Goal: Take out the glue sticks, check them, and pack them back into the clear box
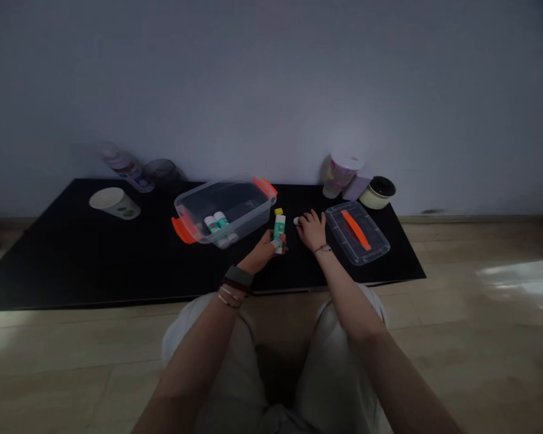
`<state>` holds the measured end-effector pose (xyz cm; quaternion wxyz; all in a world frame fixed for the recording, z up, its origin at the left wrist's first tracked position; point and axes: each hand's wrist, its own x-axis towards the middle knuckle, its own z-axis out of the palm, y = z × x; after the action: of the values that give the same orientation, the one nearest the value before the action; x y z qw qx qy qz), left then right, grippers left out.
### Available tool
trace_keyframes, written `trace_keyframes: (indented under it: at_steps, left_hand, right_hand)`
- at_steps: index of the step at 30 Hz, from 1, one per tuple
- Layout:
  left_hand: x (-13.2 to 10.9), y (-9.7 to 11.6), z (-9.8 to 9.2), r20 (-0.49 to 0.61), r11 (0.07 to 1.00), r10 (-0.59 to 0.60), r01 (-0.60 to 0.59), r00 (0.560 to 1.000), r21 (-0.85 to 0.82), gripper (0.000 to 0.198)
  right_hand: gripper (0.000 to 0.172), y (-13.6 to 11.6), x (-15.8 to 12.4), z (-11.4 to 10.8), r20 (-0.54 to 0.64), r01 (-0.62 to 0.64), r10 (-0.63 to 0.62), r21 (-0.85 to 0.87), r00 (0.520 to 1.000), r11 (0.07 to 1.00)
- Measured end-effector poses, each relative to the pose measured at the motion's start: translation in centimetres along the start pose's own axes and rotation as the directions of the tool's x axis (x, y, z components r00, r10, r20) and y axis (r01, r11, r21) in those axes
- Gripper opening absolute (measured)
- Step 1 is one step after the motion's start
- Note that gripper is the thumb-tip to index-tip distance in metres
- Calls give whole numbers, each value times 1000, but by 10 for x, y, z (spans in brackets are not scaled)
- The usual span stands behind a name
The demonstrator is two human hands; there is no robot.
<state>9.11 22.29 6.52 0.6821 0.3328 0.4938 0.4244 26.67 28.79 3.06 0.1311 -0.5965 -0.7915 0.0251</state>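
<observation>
On the black mat (95, 253), the clear box (224, 211) sits left of its clear lid (356, 232). My left hand (262, 252) is clamped around the upright glue stick (279, 232), its long axis pointing away. My right hand (311, 230), just beside it, touches a small white piece (296, 221); I cannot tell if it's gripped.

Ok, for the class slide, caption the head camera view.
Left hand holds a green-labelled glue stick beside a clear orange-handled box; right hand rests by its lid.

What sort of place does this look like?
Probably a room at home: a plain wall, a wood-look floor, and a low black board bearing a clear plastic storage box.
</observation>
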Motion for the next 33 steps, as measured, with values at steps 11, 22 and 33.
trace_keyframes:
  at_steps: [11, 22, 33]
  left_hand:
    - [-1, 0, -1, 62, 998, 50, -52, 997, 38, 40]
    - [-3, 8, 1, 36, 998, 59, -59, 998, 17, 37]
    - [-11, 15, 1, 138, 999, 22, -27, 990, 31, 43]
  right_hand:
    - [33, -4, 10, -7, -26, -68, 104, 602, 994, 795]
    - [42, 2, 14, -11, 69, -45, -63, 948, 996, 315]
    - [45, -3, 10, -32, 97, -93, -25, 988, 995, 123]
